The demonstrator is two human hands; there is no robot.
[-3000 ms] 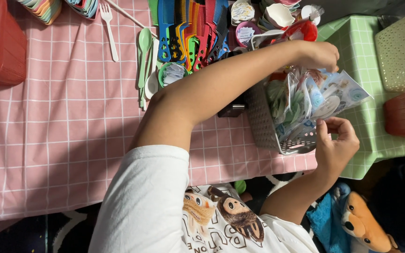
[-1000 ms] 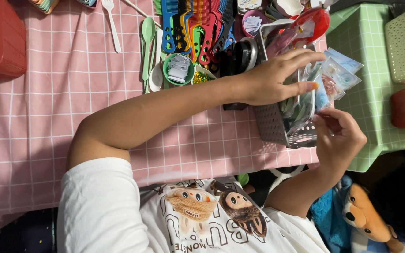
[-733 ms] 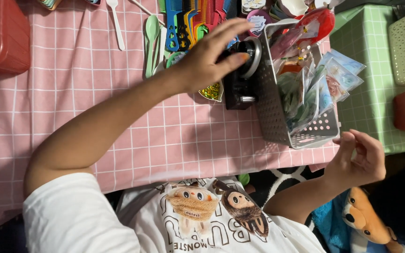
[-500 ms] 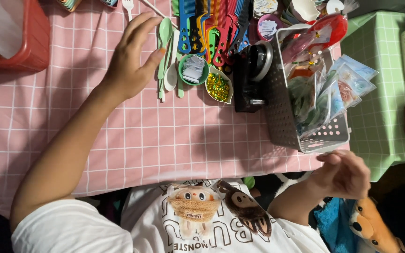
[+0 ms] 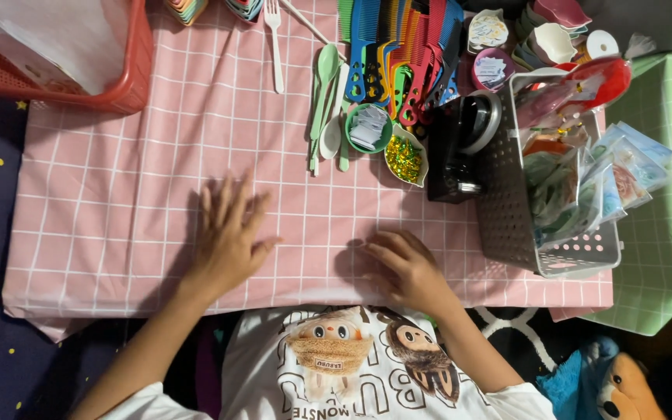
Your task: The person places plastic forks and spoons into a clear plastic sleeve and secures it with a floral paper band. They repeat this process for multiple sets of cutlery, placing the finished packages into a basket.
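Note:
My left hand (image 5: 227,237) lies flat on the pink checked tablecloth (image 5: 103,202) with its fingers spread and nothing in it. My right hand (image 5: 402,268) rests on the cloth near the front edge, fingers loosely curved and apart, also holding nothing. A grey perforated basket (image 5: 507,225) full of plastic packets stands to the right of my right hand. A black device (image 5: 456,152) leans against the basket's left side. Both hands are apart from these.
At the far edge lie coloured combs (image 5: 398,54), green spoons (image 5: 324,93), a white fork (image 5: 274,47), a small green bowl (image 5: 369,128) and a bowl of glittery bits (image 5: 406,158). A red basket (image 5: 130,82) stands far left. A green-covered table (image 5: 663,264) stands to the right.
My left hand left the packets in the grey basket and swept left across the table onto the cloth. My right hand moved from the basket's near side onto the cloth's front edge.

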